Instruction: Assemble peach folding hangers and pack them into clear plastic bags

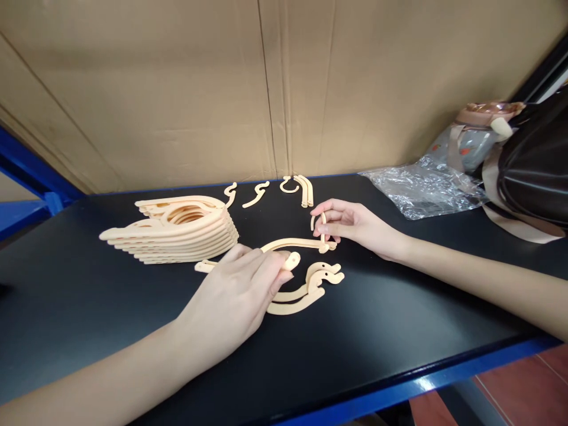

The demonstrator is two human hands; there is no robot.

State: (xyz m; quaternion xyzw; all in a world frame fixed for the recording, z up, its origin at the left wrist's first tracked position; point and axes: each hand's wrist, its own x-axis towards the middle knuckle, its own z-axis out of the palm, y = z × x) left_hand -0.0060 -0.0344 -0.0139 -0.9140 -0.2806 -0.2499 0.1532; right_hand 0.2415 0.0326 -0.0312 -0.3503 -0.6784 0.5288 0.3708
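Observation:
My left hand (pixel 235 287) is closed around a cream plastic hanger arm (pixel 291 261), whose rounded end with a small hole sticks out past the thumb. Between the thumb and fingers of my right hand (pixel 350 225) is a slim cream hanger hook (pixel 323 241), pinched upright. Its lower end meets the tip of another curved hanger arm (pixel 290 243); whether they are joined I cannot tell. Just right of my left hand lie two curved hanger arms (pixel 295 306), side by side, partly covered by the fingers.
A neat stack of cream hanger pieces (pixel 208 234) stands on the left of the black table (pixel 381 331). Several loose hanger parts (pixel 257 194) lie at the back near the cardboard wall (pixel 186 89). To the right are clear plastic wrap (pixel 417 186), a strapped bottle (pixel 474 139) and a dark bag (pixel 536 160).

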